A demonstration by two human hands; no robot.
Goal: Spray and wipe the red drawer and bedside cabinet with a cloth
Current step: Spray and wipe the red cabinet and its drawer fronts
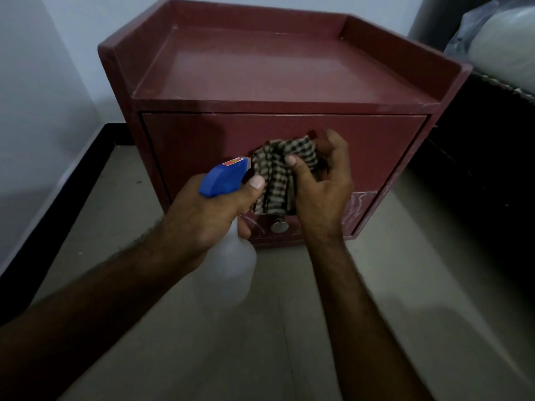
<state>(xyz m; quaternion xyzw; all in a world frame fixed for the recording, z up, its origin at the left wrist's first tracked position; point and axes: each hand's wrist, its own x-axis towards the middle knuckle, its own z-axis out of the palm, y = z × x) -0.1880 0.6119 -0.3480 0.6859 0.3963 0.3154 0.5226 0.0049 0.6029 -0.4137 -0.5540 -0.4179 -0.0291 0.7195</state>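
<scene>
- The left hand, at 7 o'clock from the frame's centre, is wrapped around the neck of a spray bottle with a blue head.
- The checked cloth is bunched at centre, pinched by the right hand at its 3 o'clock.
- The red drawer front lies behind both hands, within the bedside cabinet; its round knob shows at 6 o'clock below the cloth.

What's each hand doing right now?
Left hand: fingers closed around the spray bottle.
Right hand: fingers closed on the checked cloth.
</scene>
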